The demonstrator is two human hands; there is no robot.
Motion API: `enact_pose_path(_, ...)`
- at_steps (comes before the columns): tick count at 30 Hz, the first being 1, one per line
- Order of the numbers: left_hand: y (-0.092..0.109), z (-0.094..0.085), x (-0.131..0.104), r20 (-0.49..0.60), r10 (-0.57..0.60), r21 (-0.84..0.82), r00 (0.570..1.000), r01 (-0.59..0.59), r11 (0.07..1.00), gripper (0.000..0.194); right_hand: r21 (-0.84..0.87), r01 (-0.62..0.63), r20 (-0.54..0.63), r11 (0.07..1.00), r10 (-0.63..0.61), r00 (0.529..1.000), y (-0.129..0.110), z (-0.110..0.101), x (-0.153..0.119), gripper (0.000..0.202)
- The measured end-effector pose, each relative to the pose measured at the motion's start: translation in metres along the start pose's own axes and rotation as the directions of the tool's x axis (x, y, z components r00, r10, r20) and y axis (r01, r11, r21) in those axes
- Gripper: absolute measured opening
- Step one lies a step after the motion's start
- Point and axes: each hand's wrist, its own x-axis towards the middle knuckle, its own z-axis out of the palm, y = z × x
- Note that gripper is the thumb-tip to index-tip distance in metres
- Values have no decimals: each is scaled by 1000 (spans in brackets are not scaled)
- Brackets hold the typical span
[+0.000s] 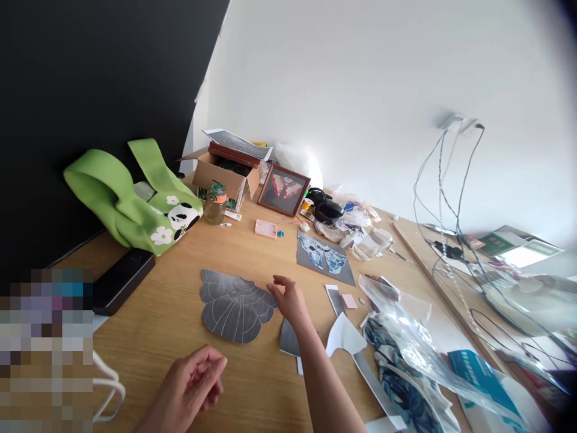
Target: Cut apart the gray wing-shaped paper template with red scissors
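Note:
A dark grey paper cutout (238, 307) with scalloped edges and thin white curved lines lies flat on the wooden table. My right hand (288, 297) reaches to its right edge, thumb and index finger apart; whether the fingertips touch the paper I cannot tell. Nearer to me, below the cutout, my left hand (192, 382) hovers with its fingers curled in and thumb against them, nothing visible inside. Beyond my right hand lies a grey sheet with a blue-and-white butterfly (325, 255). Paper offcuts (345, 337) and another dark grey piece (289, 338) are beside my right forearm.
A green panda bag (135, 210) and a black case (124, 281) stand at left. Behind are a glass jar (215, 207), a cardboard box (220, 180) and a framed butterfly (283, 189). Plastic bags (406, 337) and patterned fabric (396, 379) crowd the right; cables (442, 198) hang there.

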Motion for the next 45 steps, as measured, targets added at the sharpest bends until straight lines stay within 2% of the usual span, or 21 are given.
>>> enact_pose_path(1, -1, 0, 1, -54, 159, 120, 986, -151, 981, 37, -36, 33, -39, 999, -35, 999, -3, -3, -2, 28)
enact_pose_path(2, -1, -1, 3, -92, 330, 255, 940, -298, 920, 28, -67, 63, -70, 996, -67, 995, -6, -7, -6, 28)
enact_pose_path(4, -1, -1, 8, -73, 619, 513, 782, -503, 696, 19, -114, 107, -114, 988, -120, 986, -11, -20, -15, 28)
enact_pose_path(5, -1, -1, 11, -23, 711, 609, 703, -554, 568, 21, -132, 119, -135, 984, -137, 981, -13, -28, -20, 28)
enact_pose_path(7, -3, 0, 18, 89, 790, 730, 606, -579, 362, 29, -167, 135, -192, 977, -166, 967, -13, -48, -31, 29)
enact_pose_path(9, -8, 2, 24, 161, 800, 786, 578, -565, 250, 32, -208, 138, -277, 968, -194, 941, -10, -71, -44, 29)
enact_pose_path(13, -24, 7, 33, 234, 771, 820, 592, -547, 171, 33, -317, 101, -414, 943, -233, 880, 4, -116, -75, 27)
enact_pose_path(15, -33, 7, 37, 255, 751, 823, 608, -545, 162, 34, -398, 80, -415, 914, -257, 873, 11, -132, -92, 24)
enact_pose_path(17, -39, 7, 41, 256, 730, 830, 634, -532, 171, 36, -489, 103, -349, 866, -303, 887, 17, -141, -108, 21)
enact_pose_path(19, -42, 6, 47, 241, 709, 841, 663, -507, 188, 38, -570, 170, -215, 804, -346, 913, 22, -142, -120, 21)
enact_pose_path(22, -41, 4, 56, 213, 697, 857, 685, -473, 204, 43, -661, 241, -4, 711, -324, 946, 31, -128, -131, 41)
enact_pose_path(24, -40, 4, 61, 198, 708, 861, 678, -465, 204, 47, -708, 233, 67, 667, -265, 962, 38, -114, -132, 47)
enact_pose_path(27, -38, 7, 65, 198, 733, 858, 650, -477, 191, 50, -712, 246, 100, 657, -251, 963, 46, -100, -128, 31)
enact_pose_path(30, -35, 13, 64, 210, 763, 841, 612, -511, 178, 51, -610, 306, 42, 731, -355, 934, 45, -104, -118, 22)
enact_pose_path(33, -28, 21, 60, 234, 785, 817, 574, -553, 160, 52, -452, 334, -144, 827, -438, 888, 35, -125, -108, 15)
enact_pose_path(35, -22, 26, 58, 246, 790, 802, 561, -576, 160, 52, -323, 305, -290, 896, -400, 869, 29, -144, -102, 9)
enact_pose_path(37, -17, 31, 57, 243, 790, 784, 563, -594, 183, 52, -124, 245, -419, 961, -275, 865, 25, -163, -100, 8)
enact_pose_path(39, -14, 35, 57, 228, 784, 759, 577, -610, 228, 53, 120, 186, -507, 975, -101, 856, 25, -179, -100, 14)
enact_pose_path(42, -14, 43, 56, 184, 770, 687, 611, -640, 344, 52, 404, 150, -566, 902, 118, 816, 30, -194, -105, 26)
enact_pose_path(44, -12, 50, 53, 120, 710, 583, 694, -628, 515, 50, 510, 145, -560, 848, 199, 804, 31, -195, -109, 31)
enact_pose_path(45, -9, 56, 51, 87, 633, 496, 769, -584, 642, 48, 546, 143, -545, 826, 220, 809, 30, -192, -111, 31)
